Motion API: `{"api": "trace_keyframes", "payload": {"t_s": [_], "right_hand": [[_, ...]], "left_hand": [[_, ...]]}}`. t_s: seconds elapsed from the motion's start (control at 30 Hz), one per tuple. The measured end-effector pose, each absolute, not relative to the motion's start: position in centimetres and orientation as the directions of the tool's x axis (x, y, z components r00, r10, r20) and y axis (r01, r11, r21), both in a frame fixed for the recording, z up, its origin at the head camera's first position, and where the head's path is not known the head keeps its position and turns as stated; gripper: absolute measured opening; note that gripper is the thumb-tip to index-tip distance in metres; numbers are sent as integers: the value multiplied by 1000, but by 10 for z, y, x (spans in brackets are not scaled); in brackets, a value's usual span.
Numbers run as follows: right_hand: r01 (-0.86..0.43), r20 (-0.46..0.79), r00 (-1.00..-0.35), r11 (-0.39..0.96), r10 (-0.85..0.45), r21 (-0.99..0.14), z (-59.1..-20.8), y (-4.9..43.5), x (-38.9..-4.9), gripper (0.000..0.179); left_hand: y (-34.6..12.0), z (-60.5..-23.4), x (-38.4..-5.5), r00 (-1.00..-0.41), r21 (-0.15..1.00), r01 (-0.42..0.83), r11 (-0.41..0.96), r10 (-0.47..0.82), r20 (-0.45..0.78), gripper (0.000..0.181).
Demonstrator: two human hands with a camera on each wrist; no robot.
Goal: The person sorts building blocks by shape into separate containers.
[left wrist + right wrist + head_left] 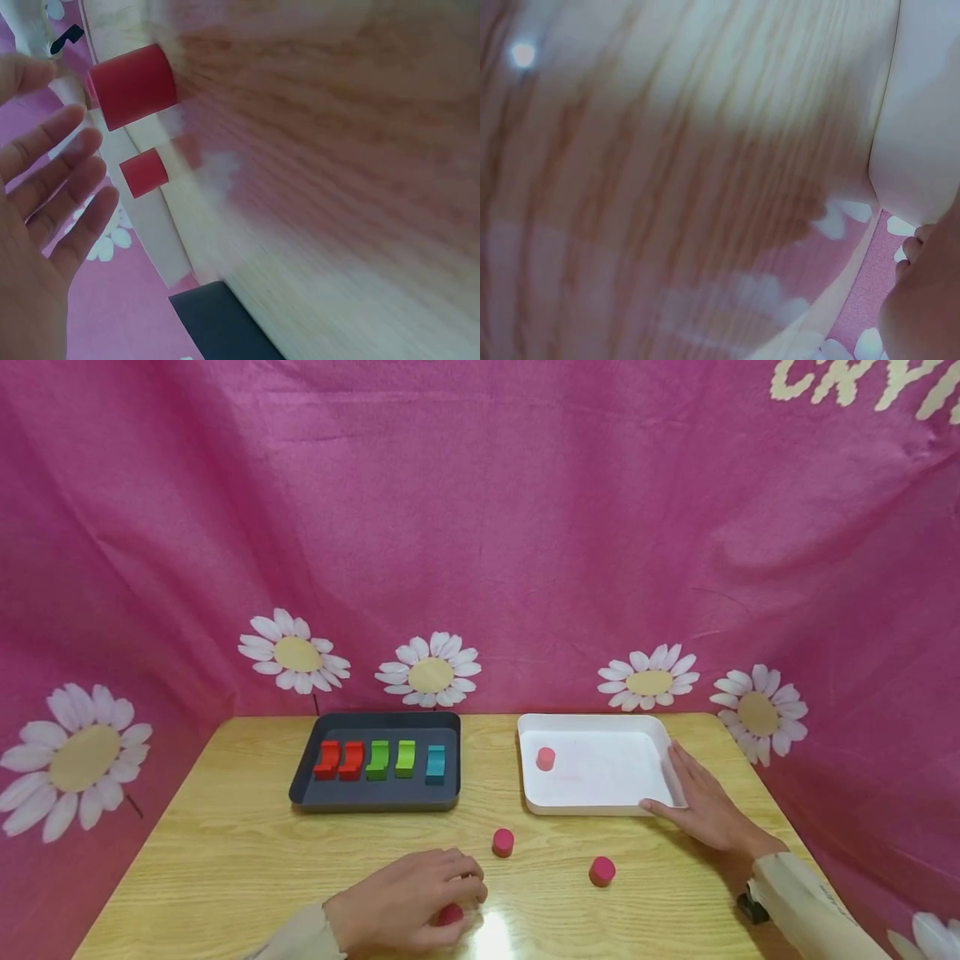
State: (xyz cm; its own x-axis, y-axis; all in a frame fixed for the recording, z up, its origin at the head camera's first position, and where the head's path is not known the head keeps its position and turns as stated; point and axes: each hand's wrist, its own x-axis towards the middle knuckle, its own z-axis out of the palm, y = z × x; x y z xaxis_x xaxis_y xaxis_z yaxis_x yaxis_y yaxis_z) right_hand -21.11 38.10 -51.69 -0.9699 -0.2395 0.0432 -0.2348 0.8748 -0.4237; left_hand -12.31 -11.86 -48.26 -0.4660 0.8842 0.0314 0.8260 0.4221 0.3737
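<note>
My left hand (420,897) reaches low over the table, around a red cylinder (450,914) partly hidden behind its fingers. In the left wrist view its fingers (56,199) are spread and relaxed, with a gap to the red cylinder (133,86). My right hand (708,802) rests against the right side of a white tray (592,810), fingers along the outer wall and thumb at the front corner. Inside that tray, toward its left, stands one red cylinder (545,759). Two more red cylinders lie on the table, one ahead of the left hand (503,842), another further right (602,871).
A dark grey tray (375,806) stands at the back left. It holds a row of curved blocks: two red (351,761), two green (378,760) and one blue (436,765). A pink cloth (480,543) with daisies hangs behind the wooden table (225,852).
</note>
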Motion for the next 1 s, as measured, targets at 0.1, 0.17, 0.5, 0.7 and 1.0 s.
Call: {"api": "trace_keyframes", "payload": {"t_s": [0.1,0.17,0.5,0.7,1.0], "right_hand": [[-235,43,-970,877,-239,-419,-517,381,-212,118],[-233,42,-971,879,-237,-417,-516,381,-212,118],[-229,44,-972,881,-232,-413,-518,381,-212,118],[-238,56,-970,881,-235,-409,-520,382,-212,117],[-237,55,-970,880,-236,-411,-519,381,-212,118]], "left_hand": [[-124,-484,-121,-460,398,814,423,888,-4,30],[-125,-485,-120,-453,406,813,417,892,-10,30],[-131,-485,-116,-470,426,797,427,883,-6,29],[-130,-485,-115,-461,362,828,428,887,7,29],[-125,-488,-113,-469,360,818,448,882,-31,27]]}}
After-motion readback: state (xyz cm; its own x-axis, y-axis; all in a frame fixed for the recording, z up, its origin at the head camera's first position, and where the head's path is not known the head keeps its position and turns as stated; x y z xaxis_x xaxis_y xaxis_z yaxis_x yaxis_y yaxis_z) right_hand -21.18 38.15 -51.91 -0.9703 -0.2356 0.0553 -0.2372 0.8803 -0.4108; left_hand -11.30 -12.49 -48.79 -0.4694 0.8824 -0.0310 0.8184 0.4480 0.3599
